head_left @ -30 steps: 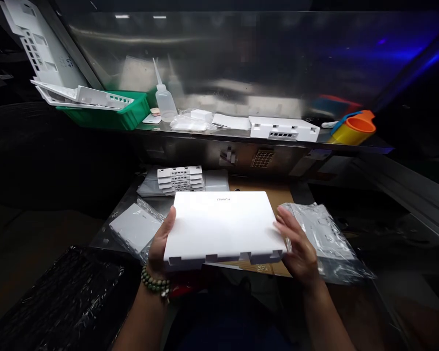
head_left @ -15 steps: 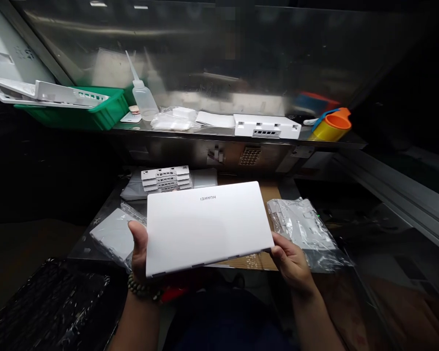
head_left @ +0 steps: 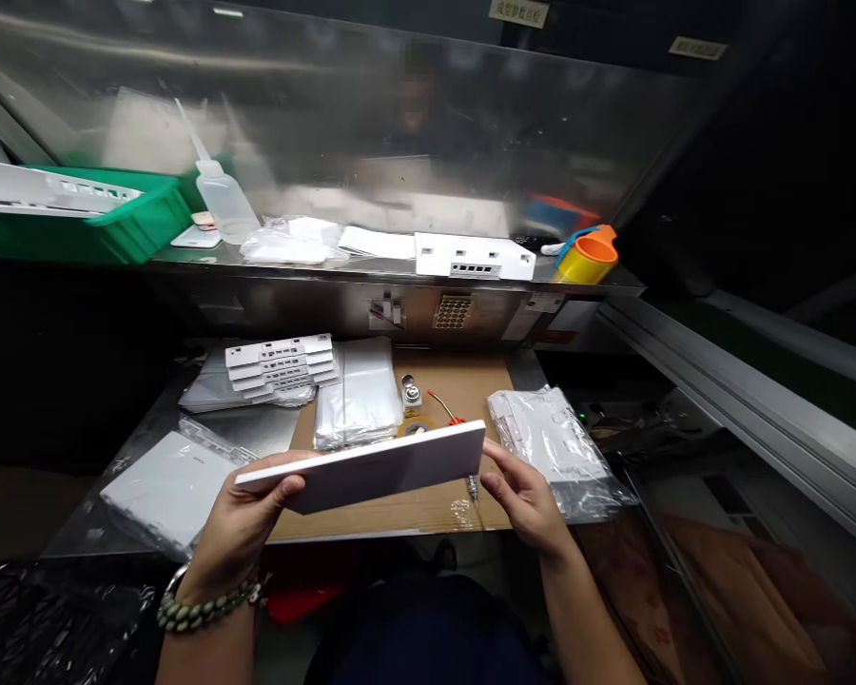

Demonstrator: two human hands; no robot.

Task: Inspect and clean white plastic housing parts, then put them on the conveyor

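A white plastic cover panel (head_left: 385, 468) is held above the bench, tilted so one long edge faces me. My left hand (head_left: 253, 509) grips its left end, thumb on the near face and fingers behind. At the right end, my right hand (head_left: 524, 490) pinches the panel's edge between thumb and fingers. Beneath it lies a brown cardboard sheet (head_left: 399, 518), bearing clear plastic bags (head_left: 360, 390), a yellow tape roll (head_left: 415, 425) and a red-handled tool (head_left: 457, 419) partly hidden by the panel. Several similar white covers (head_left: 282, 366) are stacked behind my left hand.
Bagged white panels lie at left (head_left: 171, 485) and right (head_left: 546, 438). On the metal shelf stand a green bin (head_left: 135, 228), a squeeze bottle (head_left: 224, 200), another white cover (head_left: 475, 255) and a yellow-orange cup (head_left: 589, 255). Black plastic sheeting (head_left: 57, 618) is at lower left.
The panel has turned from showing its broad printed face to nearly edge-on. Both hands have shifted left in view, and the camera view has swung right, revealing bags and tools on the cardboard.
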